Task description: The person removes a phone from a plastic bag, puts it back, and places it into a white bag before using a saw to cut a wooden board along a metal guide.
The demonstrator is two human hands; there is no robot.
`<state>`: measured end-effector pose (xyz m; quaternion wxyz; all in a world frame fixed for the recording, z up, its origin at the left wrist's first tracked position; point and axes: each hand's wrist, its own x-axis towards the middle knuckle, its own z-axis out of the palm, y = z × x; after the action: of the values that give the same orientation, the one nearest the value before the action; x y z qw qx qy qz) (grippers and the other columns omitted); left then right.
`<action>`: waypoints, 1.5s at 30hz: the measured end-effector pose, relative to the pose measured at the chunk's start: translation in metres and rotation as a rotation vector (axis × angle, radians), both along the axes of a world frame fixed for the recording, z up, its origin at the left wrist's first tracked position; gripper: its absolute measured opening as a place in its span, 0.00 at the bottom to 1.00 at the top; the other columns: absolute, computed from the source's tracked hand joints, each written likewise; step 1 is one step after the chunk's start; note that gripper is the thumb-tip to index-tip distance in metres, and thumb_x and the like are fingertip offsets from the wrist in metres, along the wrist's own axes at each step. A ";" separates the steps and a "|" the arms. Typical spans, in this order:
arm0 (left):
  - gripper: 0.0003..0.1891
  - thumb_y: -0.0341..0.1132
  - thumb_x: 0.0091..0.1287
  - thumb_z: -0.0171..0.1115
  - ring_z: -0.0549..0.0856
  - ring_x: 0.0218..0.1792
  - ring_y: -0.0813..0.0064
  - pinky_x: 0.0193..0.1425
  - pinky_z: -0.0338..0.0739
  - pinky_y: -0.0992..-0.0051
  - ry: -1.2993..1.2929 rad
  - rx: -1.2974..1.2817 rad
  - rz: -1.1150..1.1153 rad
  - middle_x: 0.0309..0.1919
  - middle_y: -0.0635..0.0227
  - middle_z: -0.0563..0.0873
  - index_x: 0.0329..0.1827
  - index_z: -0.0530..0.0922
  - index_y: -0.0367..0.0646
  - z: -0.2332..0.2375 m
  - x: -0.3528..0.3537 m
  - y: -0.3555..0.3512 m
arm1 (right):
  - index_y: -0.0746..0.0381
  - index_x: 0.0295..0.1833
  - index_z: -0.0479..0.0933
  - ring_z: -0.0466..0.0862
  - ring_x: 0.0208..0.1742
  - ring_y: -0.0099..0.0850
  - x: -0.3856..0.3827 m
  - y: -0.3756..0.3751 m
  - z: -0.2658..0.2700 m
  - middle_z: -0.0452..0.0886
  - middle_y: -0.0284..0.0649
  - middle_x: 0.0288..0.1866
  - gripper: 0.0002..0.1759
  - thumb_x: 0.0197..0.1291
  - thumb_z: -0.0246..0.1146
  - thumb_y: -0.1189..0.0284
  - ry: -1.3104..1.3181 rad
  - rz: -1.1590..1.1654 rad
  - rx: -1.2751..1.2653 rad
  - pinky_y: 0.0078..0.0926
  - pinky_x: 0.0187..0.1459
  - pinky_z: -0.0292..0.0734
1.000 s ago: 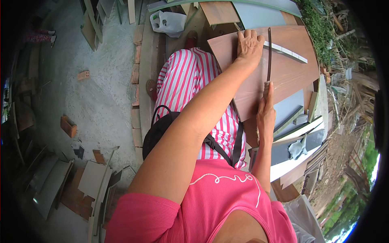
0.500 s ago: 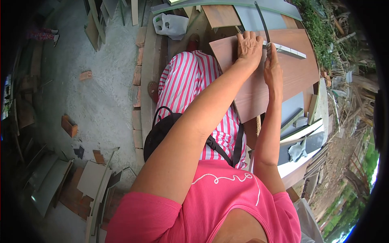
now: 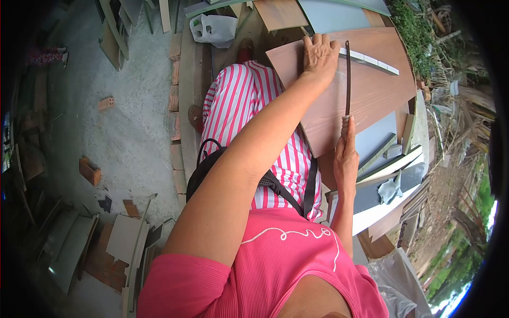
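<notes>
My left hand (image 3: 321, 57) is closed on the near end of a narrow white strip (image 3: 371, 61), pressing it against a brown wood-grain board (image 3: 339, 100). Dark lines divide the strip into sections. My right hand (image 3: 346, 151) grips the ribbed handle of a thin saw (image 3: 348, 79), thumb laid along it. Its narrow dark blade has a hole at the tip and points away from me, its far end beside the strip near my left fingers. The end of the strip under my left hand is hidden.
Pale and dark offcuts (image 3: 389, 159) and a grey cloth (image 3: 389, 189) lie right of the board. A white plastic bag (image 3: 213, 30) sits beyond my knees. Bricks (image 3: 90, 170) and panels (image 3: 124, 238) stand on the concrete floor at left.
My right hand has drawn the saw back toward my body, so more of its blade and handle shows. My left hand stays on the strip; the whole view has shifted slightly.
</notes>
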<state>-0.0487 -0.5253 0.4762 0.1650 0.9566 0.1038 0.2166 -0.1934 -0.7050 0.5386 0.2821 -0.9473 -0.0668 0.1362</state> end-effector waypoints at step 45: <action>0.10 0.29 0.63 0.54 0.75 0.50 0.64 0.52 0.64 0.60 0.026 0.005 -0.008 0.44 0.62 0.80 0.45 0.80 0.47 0.002 -0.003 0.002 | 0.46 0.77 0.48 0.73 0.65 0.48 -0.009 -0.004 -0.004 0.72 0.50 0.66 0.32 0.71 0.47 0.74 0.015 0.016 -0.008 0.42 0.58 0.72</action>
<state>-0.0515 -0.5230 0.4784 0.1622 0.9602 0.1016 0.2036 -0.2023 -0.7094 0.5343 0.2776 -0.9468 -0.0718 0.1460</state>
